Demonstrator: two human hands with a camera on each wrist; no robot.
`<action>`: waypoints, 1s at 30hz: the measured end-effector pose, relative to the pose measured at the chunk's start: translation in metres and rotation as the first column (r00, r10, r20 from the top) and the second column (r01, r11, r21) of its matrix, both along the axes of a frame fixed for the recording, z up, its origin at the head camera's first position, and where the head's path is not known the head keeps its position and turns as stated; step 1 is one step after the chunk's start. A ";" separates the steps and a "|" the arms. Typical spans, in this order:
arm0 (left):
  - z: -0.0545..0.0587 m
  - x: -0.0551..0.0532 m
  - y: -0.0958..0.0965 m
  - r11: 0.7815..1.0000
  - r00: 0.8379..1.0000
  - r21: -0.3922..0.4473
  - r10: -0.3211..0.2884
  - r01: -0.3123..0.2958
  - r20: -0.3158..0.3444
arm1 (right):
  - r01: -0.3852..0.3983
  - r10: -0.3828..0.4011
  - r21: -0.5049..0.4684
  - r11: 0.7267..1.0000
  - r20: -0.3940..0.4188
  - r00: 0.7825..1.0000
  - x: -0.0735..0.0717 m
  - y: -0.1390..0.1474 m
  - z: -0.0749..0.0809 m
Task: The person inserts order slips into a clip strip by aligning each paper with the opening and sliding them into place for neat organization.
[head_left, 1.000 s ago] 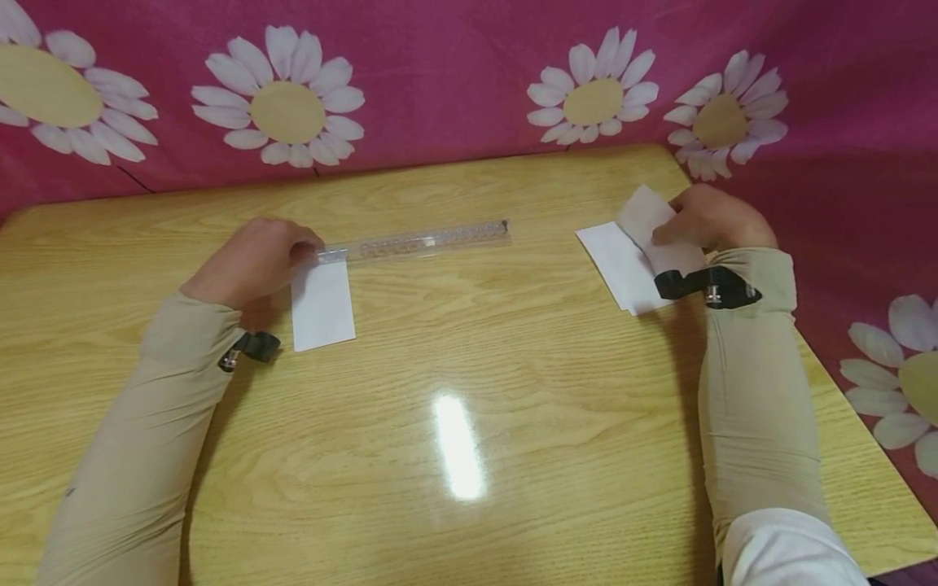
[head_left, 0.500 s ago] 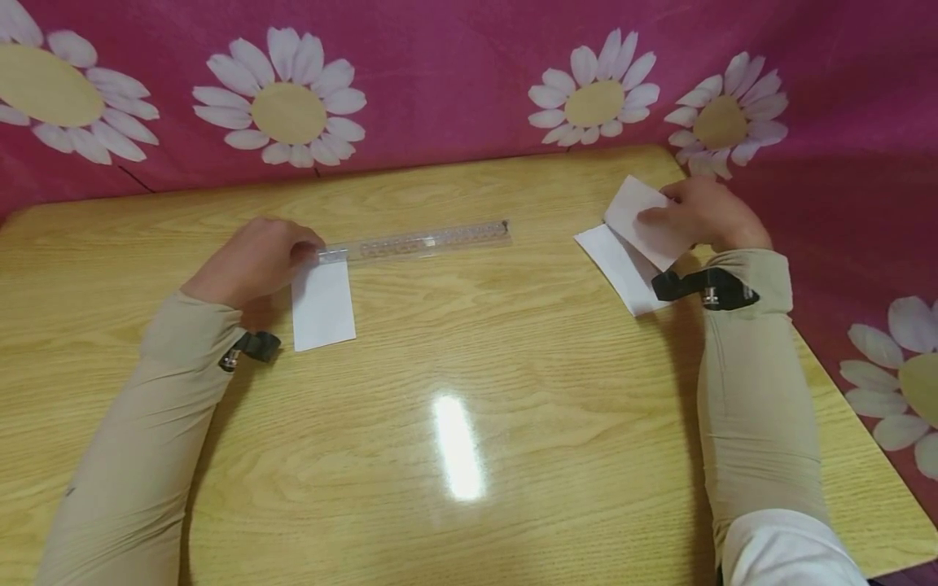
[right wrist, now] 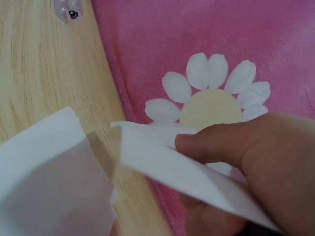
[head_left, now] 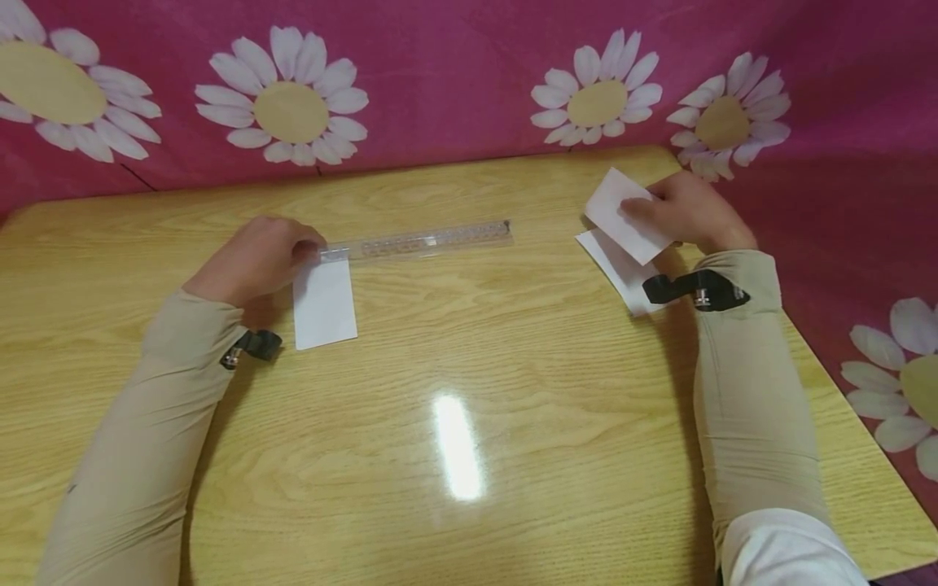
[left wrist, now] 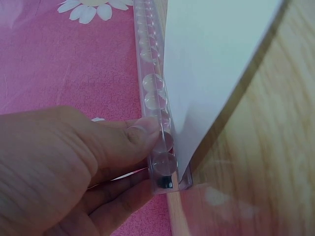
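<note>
My left hand (head_left: pixel 252 256) pinches the near-left end of a long clear plastic tube (head_left: pixel 432 238) on the table. Thumb and fingers lie on either side of the tube, and clear round balls show in a row inside it in the left wrist view. A white paper slip (head_left: pixel 325 308) lies by that end, its upper edge at the tube. Toward the right, my right hand (head_left: pixel 696 213) grips another white paper slip (right wrist: pixel 157 157), tilted, with the thumb on top. Below it more white paper (head_left: pixel 621 270) lies on the table, partly covered by the raised slip and the wrist strap.
The wooden table (head_left: pixel 410 342) ends at the back against a pink cloth (head_left: pixel 447 81) with large daisies, and its right edge runs close by my right arm. Black straps (head_left: pixel 699 290) sit on both wrists.
My right hand has shifted left and slightly back with its paper slip, which now stands farther off the paper beneath. The left hand stays at the tube's end.
</note>
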State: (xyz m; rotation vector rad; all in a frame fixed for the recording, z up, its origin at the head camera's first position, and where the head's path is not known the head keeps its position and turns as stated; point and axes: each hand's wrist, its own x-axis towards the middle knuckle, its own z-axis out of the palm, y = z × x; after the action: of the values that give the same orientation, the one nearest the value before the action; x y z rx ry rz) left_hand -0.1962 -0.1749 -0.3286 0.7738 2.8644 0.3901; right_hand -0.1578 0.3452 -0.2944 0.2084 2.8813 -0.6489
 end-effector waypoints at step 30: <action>0.000 -0.001 0.001 1.000 1.000 -0.015 -0.008 0.007 -0.029 | -0.032 0.029 -0.093 0.995 -0.037 0.999 -0.011 -0.025 -0.019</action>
State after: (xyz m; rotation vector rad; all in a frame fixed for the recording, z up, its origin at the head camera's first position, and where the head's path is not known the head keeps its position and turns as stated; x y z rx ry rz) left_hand -0.1970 -0.1739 -0.3289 0.7941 2.8872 0.3585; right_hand -0.1690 0.3202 -0.3131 0.1404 2.8734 -0.7877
